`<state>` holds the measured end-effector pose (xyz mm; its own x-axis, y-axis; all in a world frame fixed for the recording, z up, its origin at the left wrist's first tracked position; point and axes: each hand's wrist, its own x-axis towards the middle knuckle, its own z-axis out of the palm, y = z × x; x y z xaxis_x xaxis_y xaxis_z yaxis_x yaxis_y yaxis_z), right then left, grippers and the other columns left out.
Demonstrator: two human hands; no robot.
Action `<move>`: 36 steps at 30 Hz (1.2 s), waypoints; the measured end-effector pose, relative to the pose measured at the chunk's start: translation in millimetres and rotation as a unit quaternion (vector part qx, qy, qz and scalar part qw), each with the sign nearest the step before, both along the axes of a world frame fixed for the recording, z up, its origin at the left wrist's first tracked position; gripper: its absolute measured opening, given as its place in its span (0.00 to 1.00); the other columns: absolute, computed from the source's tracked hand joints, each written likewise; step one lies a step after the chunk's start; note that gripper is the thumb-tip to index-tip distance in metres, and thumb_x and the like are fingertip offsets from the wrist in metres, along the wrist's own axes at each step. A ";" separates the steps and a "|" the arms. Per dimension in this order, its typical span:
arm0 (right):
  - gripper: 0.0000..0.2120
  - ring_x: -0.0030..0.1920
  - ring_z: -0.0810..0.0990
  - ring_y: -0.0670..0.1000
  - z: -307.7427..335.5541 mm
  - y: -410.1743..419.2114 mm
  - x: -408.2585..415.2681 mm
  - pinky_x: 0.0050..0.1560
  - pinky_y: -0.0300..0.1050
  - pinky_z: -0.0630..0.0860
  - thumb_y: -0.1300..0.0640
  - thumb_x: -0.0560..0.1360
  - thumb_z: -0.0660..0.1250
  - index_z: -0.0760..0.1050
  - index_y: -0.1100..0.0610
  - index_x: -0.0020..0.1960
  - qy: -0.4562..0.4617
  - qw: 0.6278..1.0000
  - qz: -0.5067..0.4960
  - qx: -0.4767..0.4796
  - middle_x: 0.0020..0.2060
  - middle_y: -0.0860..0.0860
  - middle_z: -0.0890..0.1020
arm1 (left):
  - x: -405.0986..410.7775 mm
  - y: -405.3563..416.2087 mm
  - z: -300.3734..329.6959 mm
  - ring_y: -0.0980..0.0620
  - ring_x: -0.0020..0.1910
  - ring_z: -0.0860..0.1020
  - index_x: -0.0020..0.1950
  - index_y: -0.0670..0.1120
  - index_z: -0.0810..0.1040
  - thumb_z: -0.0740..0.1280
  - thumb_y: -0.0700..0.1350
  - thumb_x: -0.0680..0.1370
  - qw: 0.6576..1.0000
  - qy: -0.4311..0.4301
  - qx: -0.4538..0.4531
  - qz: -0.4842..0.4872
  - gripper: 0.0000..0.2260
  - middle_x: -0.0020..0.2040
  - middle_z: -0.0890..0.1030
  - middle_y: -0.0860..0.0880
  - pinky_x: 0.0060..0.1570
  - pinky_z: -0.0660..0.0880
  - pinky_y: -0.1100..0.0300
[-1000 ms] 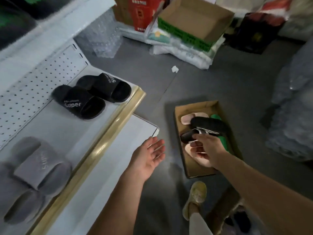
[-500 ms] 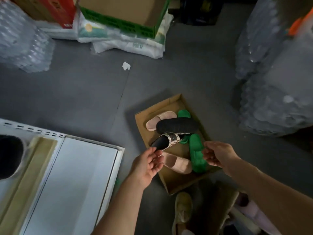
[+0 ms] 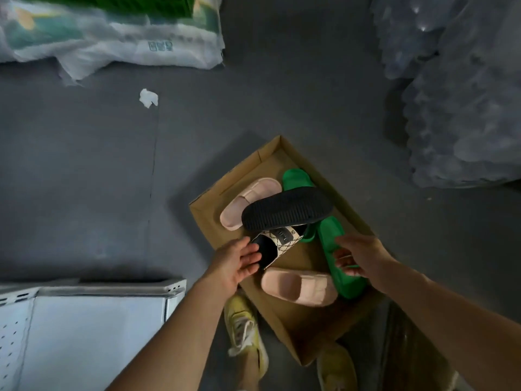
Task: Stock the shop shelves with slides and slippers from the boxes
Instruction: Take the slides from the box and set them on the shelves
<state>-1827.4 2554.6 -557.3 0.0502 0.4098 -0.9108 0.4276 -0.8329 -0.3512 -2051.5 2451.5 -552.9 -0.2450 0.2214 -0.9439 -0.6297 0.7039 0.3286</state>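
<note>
Box: the cardboard box (image 3: 284,328) sits open on the grey floor (image 3: 84,170) right in front of our feet, so we can reach down into it from where we stand.
Contents: two pink slippers (image 3: 300,287), two green slides (image 3: 335,258), a black slide (image 3: 287,210) lying sole up across the pile, and a patterned slide (image 3: 279,241) tucked under it; they lie jumbled, not paired.
Left hand: our left hand (image 3: 236,263) reaches the toe end of the patterned slide, fingers loosely spread and touching it, not yet closed round it.
Right hand: our right hand (image 3: 356,256) lies over the nearer green slide, fingers curled at its edge; we cannot tell for sure that the grip is closed.
Why both hands: we judge each goes for a different shoe, to carry more per trip.
Shelf: the white shelf (image 3: 84,334) lies low at our left, close enough to turn and set shoes on.
Stage: picking up; nothing lifted yet.
Nearby: wrapped bottle packs (image 3: 465,108) at right, a scrap of paper (image 3: 148,97) on the floor.
</note>
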 end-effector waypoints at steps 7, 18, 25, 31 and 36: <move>0.12 0.32 0.76 0.53 -92.3 3.9 -47.6 0.33 0.45 0.73 0.59 0.81 0.61 0.72 0.56 0.63 0.020 0.996 -0.086 -0.002 0.36 0.54 0.77 | -23.6 45.8 -117.8 0.43 0.67 0.72 0.74 0.47 0.64 0.65 0.45 0.81 0.987 0.087 -0.042 -0.130 0.23 0.70 0.70 0.43 0.63 0.74 0.51; 0.26 0.42 0.78 0.49 -154.9 -1.0 -81.0 0.39 0.47 0.77 0.59 0.79 0.65 0.64 0.45 0.73 0.074 0.980 -0.181 0.042 0.44 0.46 0.77 | -57.8 63.1 -200.3 0.46 0.59 0.76 0.64 0.43 0.72 0.70 0.48 0.77 0.991 0.044 -0.075 -0.103 0.19 0.61 0.76 0.42 0.57 0.76 0.53; 0.19 0.46 0.80 0.53 -152.4 -7.3 -79.0 0.37 0.47 0.78 0.52 0.78 0.66 0.71 0.49 0.69 0.098 0.970 -0.222 0.026 0.45 0.48 0.80 | -40.1 48.1 -165.4 0.50 0.52 0.80 0.54 0.45 0.77 0.72 0.39 0.75 0.986 0.056 0.098 -0.126 0.10 0.51 0.82 0.48 0.53 0.77 0.59; 0.36 0.54 0.80 0.57 -139.2 -19.3 -57.4 0.44 0.60 0.81 0.28 0.63 0.69 0.71 0.44 0.65 0.103 0.972 -0.208 -0.032 0.58 0.51 0.79 | 21.1 18.7 -142.8 0.51 0.47 0.84 0.48 0.50 0.74 0.78 0.38 0.68 0.923 0.185 0.222 -0.253 0.16 0.47 0.84 0.47 0.49 0.80 0.54; 0.35 0.50 0.82 0.61 -133.6 -29.7 -26.0 0.39 0.56 0.80 0.33 0.60 0.74 0.73 0.54 0.57 0.123 0.943 -0.293 -0.096 0.52 0.59 0.81 | 62.3 -14.4 -142.9 0.60 0.54 0.77 0.50 0.51 0.75 0.75 0.44 0.70 0.761 0.305 0.336 -0.463 0.13 0.51 0.81 0.56 0.51 0.78 0.55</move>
